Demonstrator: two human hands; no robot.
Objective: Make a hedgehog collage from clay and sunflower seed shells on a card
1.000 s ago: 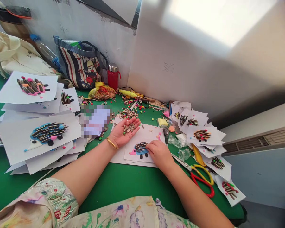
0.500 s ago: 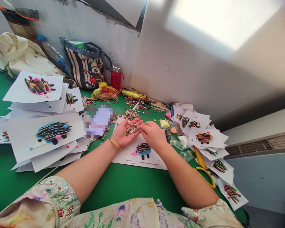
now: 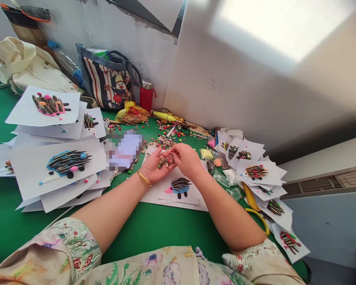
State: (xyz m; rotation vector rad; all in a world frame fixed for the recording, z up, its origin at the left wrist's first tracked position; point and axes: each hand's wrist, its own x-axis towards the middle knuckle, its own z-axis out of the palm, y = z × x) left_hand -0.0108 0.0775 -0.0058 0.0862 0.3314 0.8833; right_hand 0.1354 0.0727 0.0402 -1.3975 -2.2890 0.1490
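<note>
Frame centre: my right hand, now off the hedgehog picture, bunches over seeds in my flat, upturned left hand (can't tell its catch); placing pauses.

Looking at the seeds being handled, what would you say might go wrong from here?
The seeds lie loose in the open left hand, so a tilt might spill some over the hedgehog picture nearby. The right hand, its fingertips close to those seeds, could nudge a few out. The uneven stack of pictures on the left might slide if bumped.
</note>
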